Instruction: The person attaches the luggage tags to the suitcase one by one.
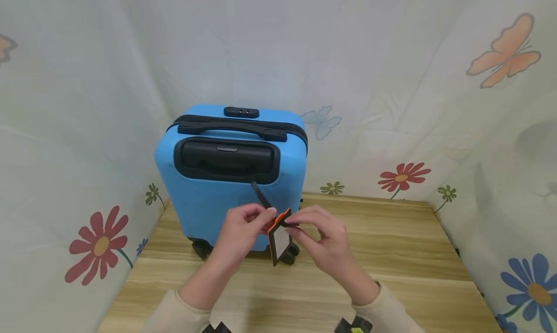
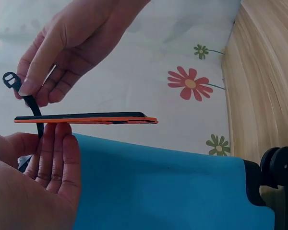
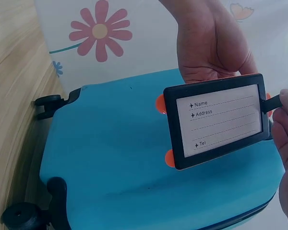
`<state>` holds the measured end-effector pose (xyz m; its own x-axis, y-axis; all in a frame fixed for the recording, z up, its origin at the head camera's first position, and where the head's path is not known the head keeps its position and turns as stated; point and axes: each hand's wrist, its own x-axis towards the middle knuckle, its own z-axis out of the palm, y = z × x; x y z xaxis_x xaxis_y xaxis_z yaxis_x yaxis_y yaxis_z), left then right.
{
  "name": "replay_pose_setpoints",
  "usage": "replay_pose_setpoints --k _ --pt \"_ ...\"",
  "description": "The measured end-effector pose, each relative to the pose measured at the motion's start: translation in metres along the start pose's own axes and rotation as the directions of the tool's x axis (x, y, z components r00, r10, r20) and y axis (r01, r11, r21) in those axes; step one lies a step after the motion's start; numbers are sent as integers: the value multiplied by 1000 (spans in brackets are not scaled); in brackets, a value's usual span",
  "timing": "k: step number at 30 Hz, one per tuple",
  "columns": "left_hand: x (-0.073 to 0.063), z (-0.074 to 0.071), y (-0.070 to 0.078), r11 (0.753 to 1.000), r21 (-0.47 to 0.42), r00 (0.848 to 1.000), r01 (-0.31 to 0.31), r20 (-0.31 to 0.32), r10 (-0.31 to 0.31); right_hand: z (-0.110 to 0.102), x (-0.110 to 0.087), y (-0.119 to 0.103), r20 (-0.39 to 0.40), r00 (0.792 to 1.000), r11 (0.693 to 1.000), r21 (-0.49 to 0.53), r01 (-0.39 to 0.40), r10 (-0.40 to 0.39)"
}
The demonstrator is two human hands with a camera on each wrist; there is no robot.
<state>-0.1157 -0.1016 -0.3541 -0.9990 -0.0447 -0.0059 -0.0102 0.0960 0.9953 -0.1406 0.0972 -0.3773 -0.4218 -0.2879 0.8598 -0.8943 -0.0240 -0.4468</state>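
A luggage tag with a black frame, an orange back and a white card printed Name, Address and Tel is held up between both hands. Its black strap passes through the tag's end. My left hand pinches the strap close behind the tag, and the strap's free tail sticks up past the thumb in the head view. On the tag's card side, my right hand pinches the strap near its buckle end. Behind both hands stands a blue suitcase, upright.
The suitcase has a black top handle, a recessed black pull handle and black wheels. It stands on a wood-grain table. A white cloth printed with flowers and butterflies hangs behind and on both sides.
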Motion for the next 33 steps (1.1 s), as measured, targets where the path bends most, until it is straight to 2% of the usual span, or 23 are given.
replay_pose_setpoints --k 9,16,20,27,33 --pt "3 -7 5 992 110 998 -57 40 53 -2 3 -1 -5 999 999 -12 -51 51" --pt "5 -14 11 959 224 984 -171 87 155 -1 7 -4 -9 998 998 -11 -62 62" --pt "6 -19 16 927 273 965 -257 115 234 -1 9 -5 -6 998 998 -8 -65 65" --pt "9 -28 25 863 342 929 -371 135 346 0 15 -6 6 1000 1000 -15 -18 18" --pt "13 -39 38 795 384 882 -469 170 439 3 24 -4 23 998 996 -71 61 -60"
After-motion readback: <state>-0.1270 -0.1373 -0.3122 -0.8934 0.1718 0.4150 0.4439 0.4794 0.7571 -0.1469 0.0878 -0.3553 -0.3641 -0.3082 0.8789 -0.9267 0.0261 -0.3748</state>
